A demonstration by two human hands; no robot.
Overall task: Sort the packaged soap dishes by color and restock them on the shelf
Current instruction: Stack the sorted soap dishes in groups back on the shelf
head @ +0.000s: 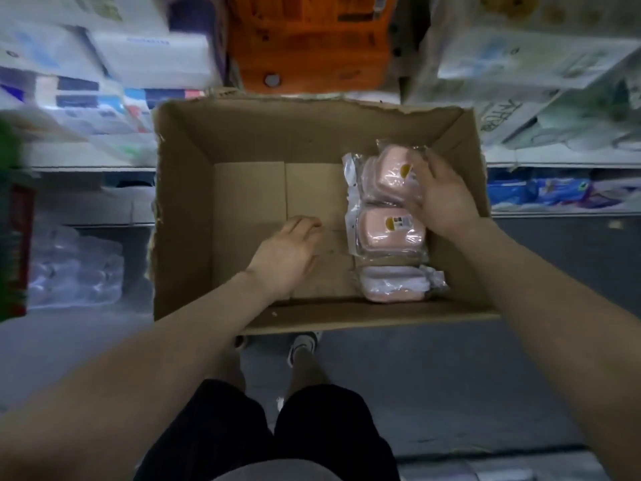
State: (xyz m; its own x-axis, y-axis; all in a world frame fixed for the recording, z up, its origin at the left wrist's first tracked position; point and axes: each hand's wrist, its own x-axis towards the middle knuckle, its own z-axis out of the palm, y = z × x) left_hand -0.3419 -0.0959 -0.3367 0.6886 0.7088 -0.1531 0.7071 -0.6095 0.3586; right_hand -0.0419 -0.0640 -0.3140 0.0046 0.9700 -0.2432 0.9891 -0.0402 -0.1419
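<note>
Left hand point(286, 256) at frame centre, fingers loosely curled, holding nothing, over the cardboard box point(184, 210) floor, pink soap dish packs point(388, 230) stacked right of centre, right hand point(438, 199) gripping the top pack point(392, 175), fingertips hidden behind it, shelf goods point(138, 57) along the top blurred.

The head camera looks steeply down, close above a cardboard box point(242, 140) before blurred shelves point(555, 161).

A shop aisle: shelves point(93, 168) on both sides carry stacked packaged goods, tissue packs point(152, 57) left, an orange pack point(308, 39) ahead, blue packets point(541, 190) right, and an open cardboard box point(242, 133) of wrapped pink soap dishes point(388, 227) stands on the floor.
</note>
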